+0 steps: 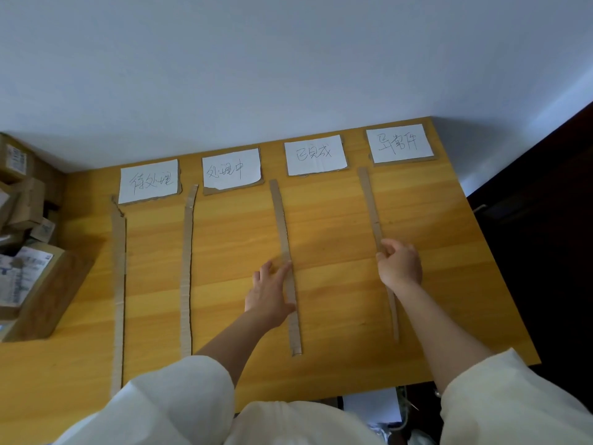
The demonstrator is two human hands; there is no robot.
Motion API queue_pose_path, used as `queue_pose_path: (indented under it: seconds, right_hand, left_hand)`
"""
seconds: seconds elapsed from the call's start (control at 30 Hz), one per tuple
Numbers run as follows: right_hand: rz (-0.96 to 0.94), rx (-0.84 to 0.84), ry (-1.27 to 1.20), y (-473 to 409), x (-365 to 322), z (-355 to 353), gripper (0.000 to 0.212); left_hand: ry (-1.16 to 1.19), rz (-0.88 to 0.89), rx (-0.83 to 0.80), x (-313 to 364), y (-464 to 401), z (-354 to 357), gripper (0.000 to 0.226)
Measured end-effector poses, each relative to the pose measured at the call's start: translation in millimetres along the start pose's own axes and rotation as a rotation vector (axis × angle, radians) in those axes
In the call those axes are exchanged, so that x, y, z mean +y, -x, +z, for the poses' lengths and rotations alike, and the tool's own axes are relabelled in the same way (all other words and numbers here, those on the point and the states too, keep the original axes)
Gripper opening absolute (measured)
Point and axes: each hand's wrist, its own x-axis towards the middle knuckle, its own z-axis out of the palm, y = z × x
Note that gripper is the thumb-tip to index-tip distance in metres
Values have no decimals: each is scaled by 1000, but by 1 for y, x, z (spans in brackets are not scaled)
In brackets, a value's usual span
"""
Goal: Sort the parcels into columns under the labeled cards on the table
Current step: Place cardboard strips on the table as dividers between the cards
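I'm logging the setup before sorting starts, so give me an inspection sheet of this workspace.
Surface: wooden table, no parcels in the columns.
Job's things: four handwritten cards along the far edge; four cardboard strips mark the columns; parcels piled at the left.
Clutter: nothing seen on the table.
Grippers: left hand lies flat, fingers on the third strip; right hand pinches the fourth strip.
Cables: nothing seen on the table; something tangled shows on the floor, unclear.
Surroundings: pale wall behind, dark furniture at the right.
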Motion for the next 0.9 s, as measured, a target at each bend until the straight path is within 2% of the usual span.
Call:
queue_pose_path:
  seconds: [0.17,0.4,0.53,0.63,0.7,0.8,0.9]
  right_hand:
    - [-39,-38,63,2,3,7,37]
    - [-73,-3,70,4,4,4,38]
    - [-185,25,39,20,-14,7,30]
    - [-361,-120,31,42,-37,23,28]
    - [-462,-240,33,59,-51,40,32]
    - [-512,-389,88,77,-69,63,40]
    - [-521,-462,146,91,-78,82,52]
  left_hand:
    - [-50,3,-13,0,-2,0,99]
    - [-71,-7,-32,4,-3,0,93]
    - [-1,-11,-26,0,-3,0,93]
    - [116,-55,69,-13,0,-3,82]
    - [185,-143,147,-27,4,-5,74]
    - [271,-323,238,-54,13,-9,67]
    - [308,-493,325,-80,25,-10,60]
